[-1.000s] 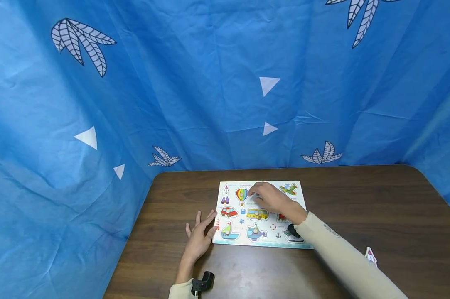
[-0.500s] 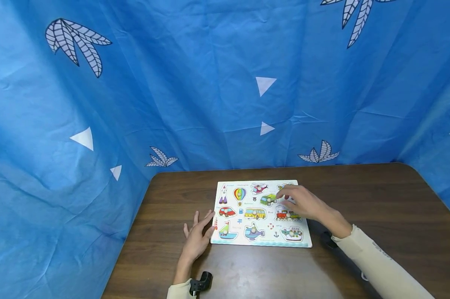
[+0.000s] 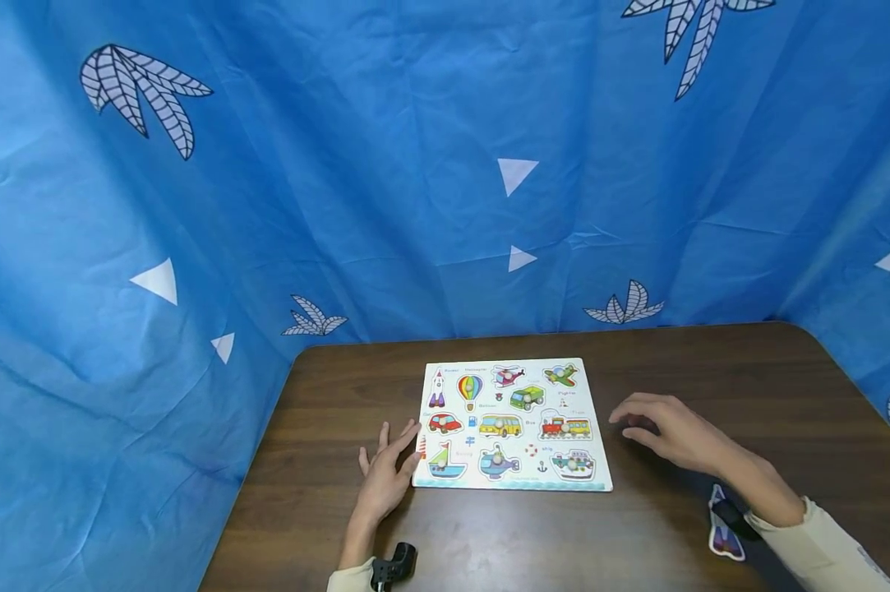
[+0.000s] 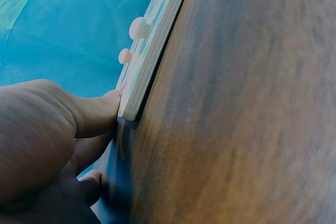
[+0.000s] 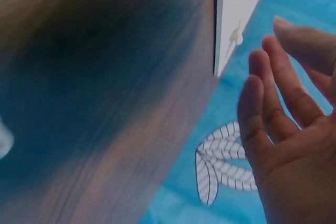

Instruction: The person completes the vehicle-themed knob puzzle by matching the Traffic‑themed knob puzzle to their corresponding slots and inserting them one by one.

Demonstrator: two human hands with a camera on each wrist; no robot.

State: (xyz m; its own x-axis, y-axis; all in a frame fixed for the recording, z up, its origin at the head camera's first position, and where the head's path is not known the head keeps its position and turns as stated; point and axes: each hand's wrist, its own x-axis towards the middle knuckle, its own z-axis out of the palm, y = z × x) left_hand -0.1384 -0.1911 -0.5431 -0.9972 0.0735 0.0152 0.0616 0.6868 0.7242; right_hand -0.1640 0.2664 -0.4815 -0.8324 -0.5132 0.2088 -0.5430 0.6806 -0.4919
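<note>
A white wooden knob puzzle board with colourful vehicle pictures lies flat on the table. My left hand touches its left edge with fingers spread; in the left wrist view the thumb rests against the board's corner. To the right of the board hovers my right hand, fingers loosely bent and holding nothing. A loose rocket puzzle piece lies on the table beneath the right wrist, partly hidden by the wrist camera. On the board show a train, a yellow bus and a fighter plane.
The dark wooden table reaches back to a blue curtain printed with white leaves and triangles. A black wrist camera sits on the left wrist.
My right hand has moved from over the board to the right, past its edge, uncovering the helicopter, truck and plane. The left hand stays at the board's left edge.
</note>
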